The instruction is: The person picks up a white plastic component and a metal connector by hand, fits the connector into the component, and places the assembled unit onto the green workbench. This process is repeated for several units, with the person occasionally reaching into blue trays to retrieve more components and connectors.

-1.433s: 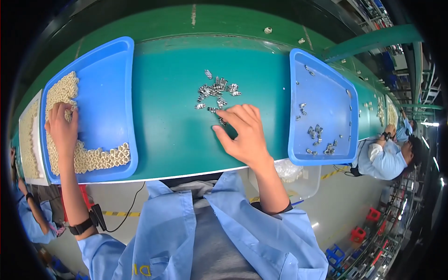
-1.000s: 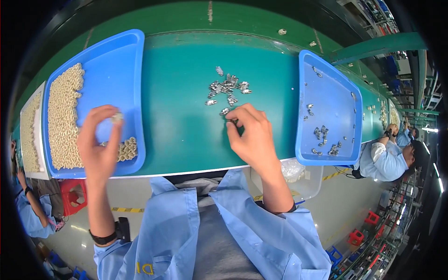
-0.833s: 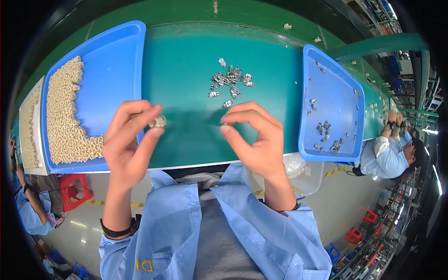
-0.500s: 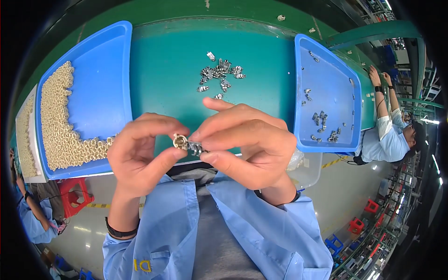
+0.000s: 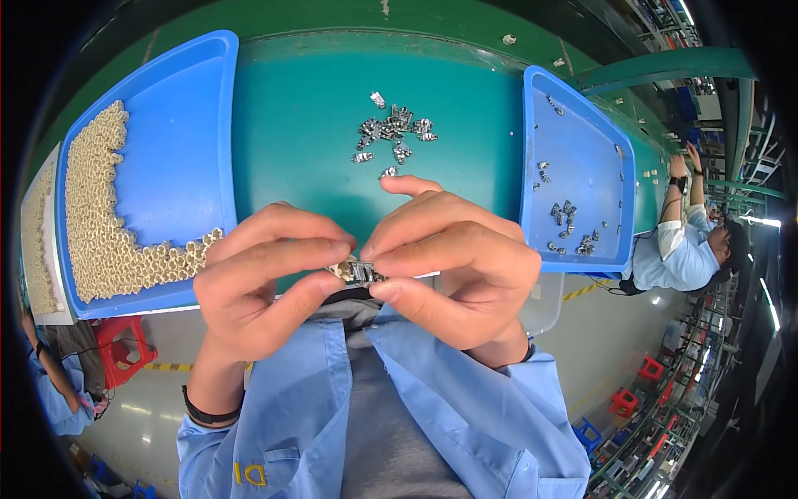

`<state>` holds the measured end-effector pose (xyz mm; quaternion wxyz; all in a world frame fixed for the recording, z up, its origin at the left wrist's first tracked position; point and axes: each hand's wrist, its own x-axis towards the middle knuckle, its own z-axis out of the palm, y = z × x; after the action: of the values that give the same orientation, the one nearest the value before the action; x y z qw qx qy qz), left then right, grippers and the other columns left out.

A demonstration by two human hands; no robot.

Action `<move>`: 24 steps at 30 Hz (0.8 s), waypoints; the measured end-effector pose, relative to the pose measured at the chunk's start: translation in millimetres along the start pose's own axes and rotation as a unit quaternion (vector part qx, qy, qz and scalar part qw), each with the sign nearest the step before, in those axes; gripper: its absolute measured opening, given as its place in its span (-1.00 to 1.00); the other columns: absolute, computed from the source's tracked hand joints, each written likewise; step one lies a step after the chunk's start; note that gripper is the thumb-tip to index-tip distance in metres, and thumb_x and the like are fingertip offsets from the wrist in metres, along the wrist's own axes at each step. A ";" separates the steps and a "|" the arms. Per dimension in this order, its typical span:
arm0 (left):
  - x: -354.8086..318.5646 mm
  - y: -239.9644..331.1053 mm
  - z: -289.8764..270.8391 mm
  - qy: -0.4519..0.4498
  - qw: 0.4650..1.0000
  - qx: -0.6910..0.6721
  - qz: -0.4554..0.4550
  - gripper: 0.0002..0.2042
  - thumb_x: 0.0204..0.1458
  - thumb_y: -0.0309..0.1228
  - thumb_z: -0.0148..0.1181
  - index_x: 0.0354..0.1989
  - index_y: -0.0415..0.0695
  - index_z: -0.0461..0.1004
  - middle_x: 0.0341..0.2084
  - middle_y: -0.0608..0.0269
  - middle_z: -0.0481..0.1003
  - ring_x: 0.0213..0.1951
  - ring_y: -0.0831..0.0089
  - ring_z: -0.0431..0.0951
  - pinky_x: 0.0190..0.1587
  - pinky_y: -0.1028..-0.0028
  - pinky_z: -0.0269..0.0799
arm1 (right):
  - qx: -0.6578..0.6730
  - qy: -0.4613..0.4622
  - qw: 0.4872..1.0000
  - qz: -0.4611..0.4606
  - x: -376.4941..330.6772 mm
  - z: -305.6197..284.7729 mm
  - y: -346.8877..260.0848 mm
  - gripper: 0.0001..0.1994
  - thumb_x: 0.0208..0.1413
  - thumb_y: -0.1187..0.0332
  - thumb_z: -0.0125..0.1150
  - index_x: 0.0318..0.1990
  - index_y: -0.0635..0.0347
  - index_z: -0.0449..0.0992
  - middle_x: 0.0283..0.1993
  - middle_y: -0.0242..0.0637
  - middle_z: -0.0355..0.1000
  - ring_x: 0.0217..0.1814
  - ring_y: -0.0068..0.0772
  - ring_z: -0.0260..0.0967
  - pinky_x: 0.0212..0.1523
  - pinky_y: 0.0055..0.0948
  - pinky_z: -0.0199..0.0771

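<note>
Over the near edge of the bench my two hands meet, fingers pinched. My left hand (image 5: pixel 270 279) grips a small cream ring-like part (image 5: pixel 340 270), mostly covered by thumb and fingertips. Against it sits a small silver metal part (image 5: pixel 362 272), pinched at its other end by my right hand (image 5: pixel 453 270). The two parts touch end to end; whether one is seated inside the other I cannot tell. Beyond my fingers a loose pile of similar metal parts (image 5: pixel 397 125) lies on the green mat (image 5: pixel 291 133).
At left a blue tray (image 5: pixel 179 108) holds many cream parts (image 5: pixel 96 224). Another blue tray (image 5: pixel 578 125) at right carries scattered metal parts (image 5: pixel 564 212). Red stools (image 5: pixel 120 353) stand on the floor. A co-worker (image 5: pixel 682 249) works at the far right, another person (image 5: pixel 58 374) at left.
My left fingers have closed over the cream part, turning its open face out of sight. The metal part now lies level against it. Both hands have shifted slightly right.
</note>
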<state>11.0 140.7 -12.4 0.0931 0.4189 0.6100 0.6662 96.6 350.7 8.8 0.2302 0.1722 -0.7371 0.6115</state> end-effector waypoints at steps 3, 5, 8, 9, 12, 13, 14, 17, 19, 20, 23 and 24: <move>-2.0 0.5 -0.3 -0.002 1.000 -0.001 0.001 -0.76 -0.03 -0.68 0.41 -0.14 -0.36 0.68 -0.18 -0.11 0.64 -0.19 0.21 0.68 -0.22 0.37 0.59 | 0.003 0.004 1.000 0.007 -1.3 1.9 -0.9 -0.82 -0.07 0.60 0.50 -0.26 0.30 0.68 -0.24 -0.08 0.65 -0.19 -0.23 0.65 0.29 0.16 0.44; -2.7 1.3 -0.3 -0.006 1.000 0.000 0.001 -0.75 -0.03 -0.68 0.41 -0.13 -0.36 0.68 -0.18 -0.11 0.64 -0.19 0.21 0.68 -0.22 0.37 0.60 | 0.007 0.018 1.000 0.018 -1.9 3.2 -1.7 -0.83 -0.08 0.60 0.49 -0.28 0.29 0.70 -0.27 -0.17 0.67 -0.18 -0.28 0.65 0.27 0.09 0.47; -3.6 2.0 1.7 -0.002 1.000 -0.008 0.004 -0.75 -0.03 -0.69 0.41 -0.13 -0.36 0.68 -0.19 -0.11 0.64 -0.19 0.20 0.68 -0.22 0.38 0.60 | 0.015 0.017 1.000 0.018 -3.6 3.3 -1.2 -0.82 -0.07 0.60 0.49 -0.26 0.30 0.68 -0.26 -0.07 0.65 -0.21 -0.23 0.65 0.31 0.20 0.41; -4.0 2.4 2.3 -0.001 1.000 -0.012 0.005 -0.75 -0.03 -0.69 0.41 -0.13 -0.37 0.68 -0.19 -0.11 0.64 -0.19 0.20 0.69 -0.22 0.38 0.60 | 0.019 0.018 0.999 0.019 -4.0 3.3 -1.4 -0.82 -0.06 0.60 0.49 -0.26 0.31 0.67 -0.25 -0.02 0.65 -0.22 -0.21 0.66 0.34 0.25 0.39; -4.2 3.7 3.0 -0.002 1.000 -0.014 0.003 -0.75 -0.03 -0.69 0.41 -0.13 -0.37 0.68 -0.20 -0.11 0.64 -0.19 0.21 0.69 -0.22 0.38 0.60 | 0.012 0.019 1.000 0.018 -4.8 2.9 -2.9 -0.83 -0.06 0.59 0.50 -0.27 0.31 0.67 -0.25 -0.02 0.65 -0.21 -0.22 0.66 0.35 0.25 0.38; -4.5 3.9 3.1 -0.002 1.000 -0.016 0.002 -0.75 -0.03 -0.69 0.41 -0.13 -0.37 0.68 -0.20 -0.12 0.64 -0.19 0.21 0.69 -0.22 0.38 0.61 | 0.009 0.020 1.000 0.018 -5.3 2.8 -3.4 -0.83 -0.07 0.59 0.50 -0.27 0.31 0.67 -0.26 -0.01 0.65 -0.21 -0.22 0.66 0.35 0.25 0.38; -5.1 3.9 3.0 -0.002 1.000 -0.015 0.002 -0.75 -0.03 -0.69 0.41 -0.13 -0.37 0.68 -0.20 -0.12 0.64 -0.19 0.21 0.69 -0.22 0.38 0.61 | 0.009 0.019 1.000 0.017 -5.5 2.8 -4.1 -0.83 -0.07 0.59 0.50 -0.27 0.31 0.67 -0.26 -0.01 0.65 -0.21 -0.22 0.66 0.35 0.25 0.38; -6.2 2.7 3.2 0.001 1.000 -0.020 -0.009 -0.74 -0.02 -0.69 0.40 -0.11 -0.37 0.68 -0.21 -0.12 0.64 -0.19 0.22 0.68 -0.23 0.39 0.60 | -0.031 0.000 0.999 0.034 -4.6 1.9 -8.0 -0.83 -0.09 0.59 0.50 -0.28 0.31 0.70 -0.26 -0.04 0.65 -0.19 -0.25 0.65 0.35 0.23 0.38; -5.5 2.8 1.0 -0.007 1.000 -0.023 -0.016 -0.74 -0.02 -0.69 0.40 -0.11 -0.37 0.68 -0.20 -0.11 0.64 -0.18 0.22 0.68 -0.22 0.38 0.60 | -0.042 -0.009 0.999 0.033 -2.2 1.9 -8.1 -0.82 -0.09 0.60 0.50 -0.27 0.31 0.70 -0.26 -0.06 0.65 -0.19 -0.26 0.64 0.35 0.22 0.39; -4.7 3.6 0.2 -0.014 0.999 -0.026 -0.023 -0.74 -0.02 -0.69 0.40 -0.11 -0.37 0.68 -0.19 -0.11 0.64 -0.18 0.21 0.68 -0.21 0.38 0.60 | -0.053 -0.019 0.998 0.032 -1.1 1.4 -8.5 -0.81 -0.09 0.60 0.49 -0.26 0.31 0.71 -0.26 -0.08 0.65 -0.19 -0.27 0.64 0.34 0.21 0.40; -7.0 -0.8 4.9 0.001 0.999 -0.025 -0.037 -0.74 -0.01 -0.69 0.39 -0.10 -0.37 0.67 -0.18 -0.09 0.65 -0.17 0.20 0.68 -0.18 0.37 0.60 | -0.097 -0.018 0.995 0.023 -1.4 3.1 -5.8 -0.80 -0.09 0.60 0.48 -0.24 0.30 0.73 -0.27 -0.12 0.65 -0.21 -0.28 0.63 0.32 0.17 0.42; -9.6 -3.9 8.5 0.025 0.998 -0.022 -0.047 -0.74 -0.01 -0.69 0.40 -0.09 -0.37 0.67 -0.17 -0.09 0.65 -0.17 0.20 0.68 -0.17 0.36 0.60 | -0.128 -0.009 0.992 0.015 -2.7 5.4 -3.1 -0.79 -0.10 0.60 0.48 -0.23 0.29 0.74 -0.28 -0.14 0.64 -0.22 -0.28 0.62 0.31 0.14 0.43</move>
<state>21.3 141.7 -20.9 0.1176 0.3708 0.6163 0.6847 99.9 344.7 9.1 0.2347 0.1352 -0.8140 0.5138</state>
